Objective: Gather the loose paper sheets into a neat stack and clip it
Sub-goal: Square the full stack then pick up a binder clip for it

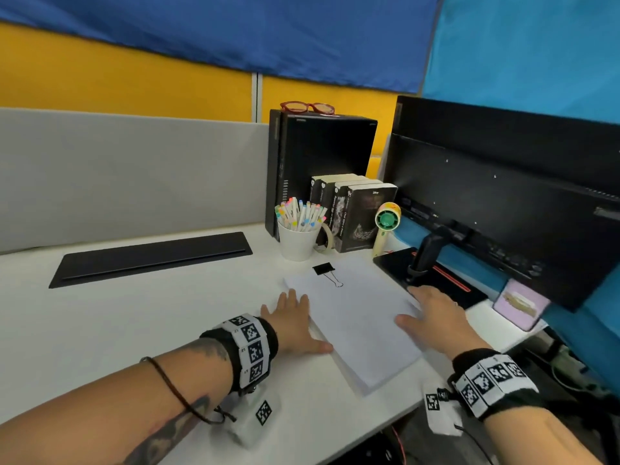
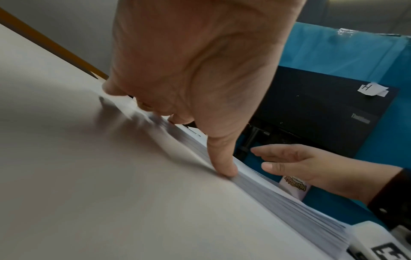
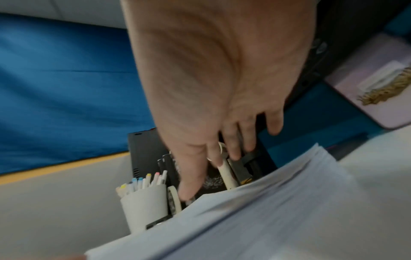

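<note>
- Already the paper sheets (image 1: 355,323) lie as one pile on the white bench (image 1: 134,317), in front of the monitor base and near the front rim; the gathering looks largely done.
- Seen from the left wrist, the pile's side still fans out a little, so I judge the squaring unfinished.
- Left hand (image 1: 292,322) lies flat on the bench against the pile's left side, fingers (image 2: 222,165) straight and spread, thumb tip touching the sheet edges; it grasps nothing.
- Right hand (image 1: 436,313) sits at the pile's right side, fingers extended and relaxed, also holding nothing.
- Binder clip (image 1: 324,269) rests closed on the pile's far corner, just in front of the pen cup (image 1: 297,243), touched by neither hand.
- Left to do, by my reading: even the edges, then pick up the clip and clamp it on.
</note>
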A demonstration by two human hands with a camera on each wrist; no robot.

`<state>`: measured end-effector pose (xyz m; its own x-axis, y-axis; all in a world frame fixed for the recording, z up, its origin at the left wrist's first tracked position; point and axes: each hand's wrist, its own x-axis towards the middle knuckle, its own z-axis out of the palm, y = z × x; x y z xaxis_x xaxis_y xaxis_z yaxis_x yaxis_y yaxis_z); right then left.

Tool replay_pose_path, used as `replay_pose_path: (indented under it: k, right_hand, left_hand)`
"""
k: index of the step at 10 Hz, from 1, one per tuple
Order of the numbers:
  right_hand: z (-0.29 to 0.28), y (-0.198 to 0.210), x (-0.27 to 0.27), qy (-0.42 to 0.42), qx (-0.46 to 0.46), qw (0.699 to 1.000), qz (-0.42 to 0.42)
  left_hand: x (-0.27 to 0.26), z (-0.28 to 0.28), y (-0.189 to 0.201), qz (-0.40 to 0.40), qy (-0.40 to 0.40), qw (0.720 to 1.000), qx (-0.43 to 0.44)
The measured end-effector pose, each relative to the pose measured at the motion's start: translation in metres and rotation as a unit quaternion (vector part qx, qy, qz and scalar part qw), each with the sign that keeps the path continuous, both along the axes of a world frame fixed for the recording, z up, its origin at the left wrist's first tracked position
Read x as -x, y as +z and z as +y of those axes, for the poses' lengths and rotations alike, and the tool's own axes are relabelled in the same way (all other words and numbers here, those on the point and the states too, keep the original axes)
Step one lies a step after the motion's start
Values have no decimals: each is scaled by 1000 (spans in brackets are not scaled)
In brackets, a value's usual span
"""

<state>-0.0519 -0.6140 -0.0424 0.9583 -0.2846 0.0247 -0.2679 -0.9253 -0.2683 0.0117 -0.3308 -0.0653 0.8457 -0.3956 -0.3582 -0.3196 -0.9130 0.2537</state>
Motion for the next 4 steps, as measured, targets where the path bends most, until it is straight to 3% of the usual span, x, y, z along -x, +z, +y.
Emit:
replay_pose_path:
  k: [1,2,3,4]
  right_hand:
    - [16,-4,5,92,-55,981,159]
    - [20,-10,2,99,-21,968,228]
    - [27,-4,-6,79,-21,970,231]
    - [53,7,-19,115,-38,973,196]
  left_hand:
    - [-7,-11,-2,9,-1,1000,3]
    - [-14,-14,-4,9,-4,1000,-2]
    - [-15,-5,-6,15,3,1000,11]
    - [-12,13,-3,20,20,1000,11]
